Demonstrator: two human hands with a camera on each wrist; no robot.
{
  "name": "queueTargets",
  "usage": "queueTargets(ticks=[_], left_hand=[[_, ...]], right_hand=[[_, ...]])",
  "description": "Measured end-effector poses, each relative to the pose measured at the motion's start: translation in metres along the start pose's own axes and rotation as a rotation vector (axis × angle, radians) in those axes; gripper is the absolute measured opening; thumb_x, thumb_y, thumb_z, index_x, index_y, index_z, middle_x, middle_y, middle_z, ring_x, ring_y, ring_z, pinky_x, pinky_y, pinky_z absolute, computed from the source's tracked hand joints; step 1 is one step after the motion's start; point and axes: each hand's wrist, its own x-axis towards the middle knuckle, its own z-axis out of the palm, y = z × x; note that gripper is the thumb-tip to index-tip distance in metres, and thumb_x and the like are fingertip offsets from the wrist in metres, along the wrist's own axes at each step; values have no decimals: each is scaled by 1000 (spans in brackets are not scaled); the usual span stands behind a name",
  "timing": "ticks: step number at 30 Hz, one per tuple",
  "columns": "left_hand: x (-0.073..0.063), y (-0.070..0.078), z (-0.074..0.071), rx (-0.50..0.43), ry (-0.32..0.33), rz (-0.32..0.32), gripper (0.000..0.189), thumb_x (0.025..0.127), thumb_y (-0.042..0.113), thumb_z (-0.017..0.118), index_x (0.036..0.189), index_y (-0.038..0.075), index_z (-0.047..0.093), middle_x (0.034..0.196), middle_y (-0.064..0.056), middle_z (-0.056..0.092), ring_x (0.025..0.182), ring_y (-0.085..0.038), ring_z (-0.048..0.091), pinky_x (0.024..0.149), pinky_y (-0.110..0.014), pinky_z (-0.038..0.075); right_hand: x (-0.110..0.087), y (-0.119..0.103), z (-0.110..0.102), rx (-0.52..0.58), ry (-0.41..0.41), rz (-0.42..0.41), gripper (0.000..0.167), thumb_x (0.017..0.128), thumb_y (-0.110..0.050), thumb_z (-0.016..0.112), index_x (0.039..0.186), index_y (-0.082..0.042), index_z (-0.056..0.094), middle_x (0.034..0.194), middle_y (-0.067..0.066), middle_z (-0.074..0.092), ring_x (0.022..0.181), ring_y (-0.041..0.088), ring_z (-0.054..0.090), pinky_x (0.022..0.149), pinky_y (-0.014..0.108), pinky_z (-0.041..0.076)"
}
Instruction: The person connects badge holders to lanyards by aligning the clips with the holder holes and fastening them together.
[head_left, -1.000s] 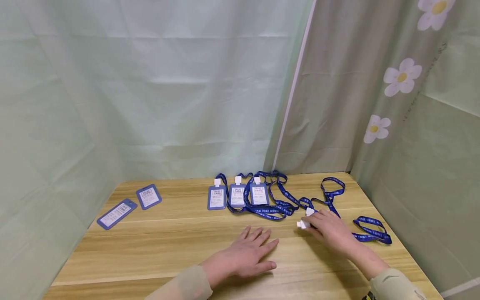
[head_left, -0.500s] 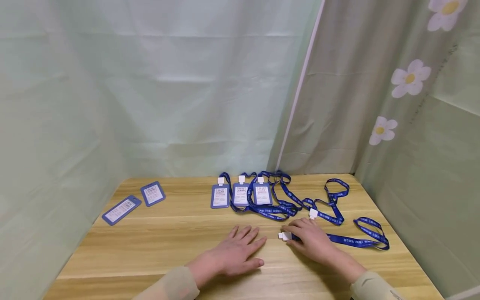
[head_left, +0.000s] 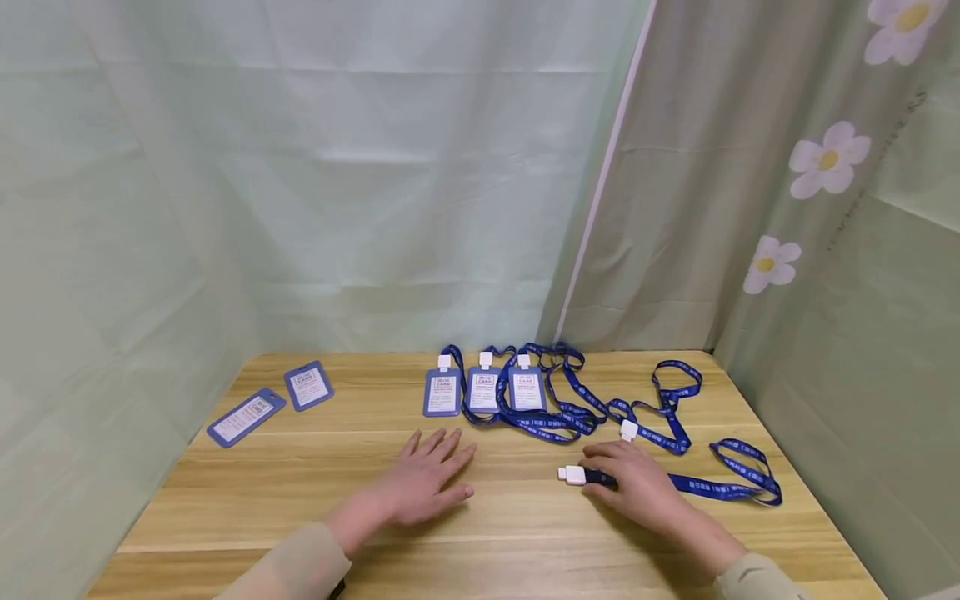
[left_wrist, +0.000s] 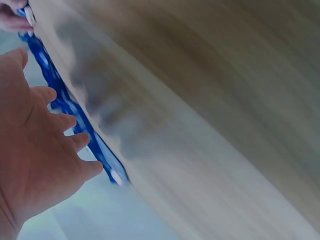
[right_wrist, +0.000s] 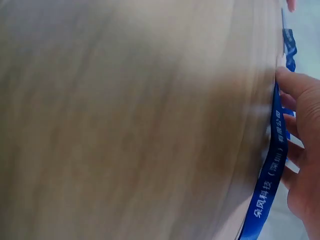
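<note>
My right hand (head_left: pixel 637 487) holds a blue lanyard (head_left: pixel 720 490) low over the table, thumb and fingers around the strap just behind its white clip (head_left: pixel 574 475). That clip points left and carries no badge. In the right wrist view the printed lanyard (right_wrist: pixel 272 170) runs between thumb and fingers. Left of it, my left hand (head_left: pixel 423 482) is spread flat, palm down, holding nothing; the left wrist view shows this hand (left_wrist: pixel 40 145) raised above its shadow. Two loose blue badge holders (head_left: pixel 246 417) lie at the far left, without lanyards.
Along the back stand out several things: a row of three blue badge holders (head_left: pixel 484 392) clipped to tangled lanyards (head_left: pixel 551 425), and another lanyard (head_left: pixel 663 440) with a bare white clip (head_left: pixel 628 430) to their right. Curtains (head_left: pixel 420 208) border the wooden table (head_left: pixel 337 467).
My right hand has drawn the held lanyard leftward and nearer, away from the other bare clip, which now lies free. My left hand has shifted left, fingers still spread.
</note>
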Motion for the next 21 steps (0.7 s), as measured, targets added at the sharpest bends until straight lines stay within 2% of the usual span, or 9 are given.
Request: queueTargets(ticks=[5,13,18,21], left_hand=[[-13,-28,-7,39,29,-103,68,106,56,41,160,15,36,165,-20,26,150,-47,22,119,-68,10],[-33,-81,-16,71,102,-280,69,106,55,43,158,9,41,163,-25,28,149,-51,23,116,-73,11],[-42,-108,-20,87,126,-346,69,106,53,44,157,6,41,161,-29,28,147,-54,22,114,-75,11],[-48,-122,-23,77,126,-388,71,106,55,44,157,5,40,161,-31,27,146,-56,22,113,-77,10]], right_hand=[[2,-3,3,-6,2,10,36,91,-38,78,121,-19,76,132,3,67,125,29,59,109,58,42],[3,-5,7,0,5,24,39,92,-41,77,123,-18,76,137,5,65,128,31,58,110,59,41],[4,-8,8,41,-2,33,38,92,-40,77,122,-18,76,141,7,62,131,34,56,108,59,43],[5,-10,9,82,-18,44,38,91,-41,77,123,-21,76,144,8,60,135,36,52,111,62,37]])
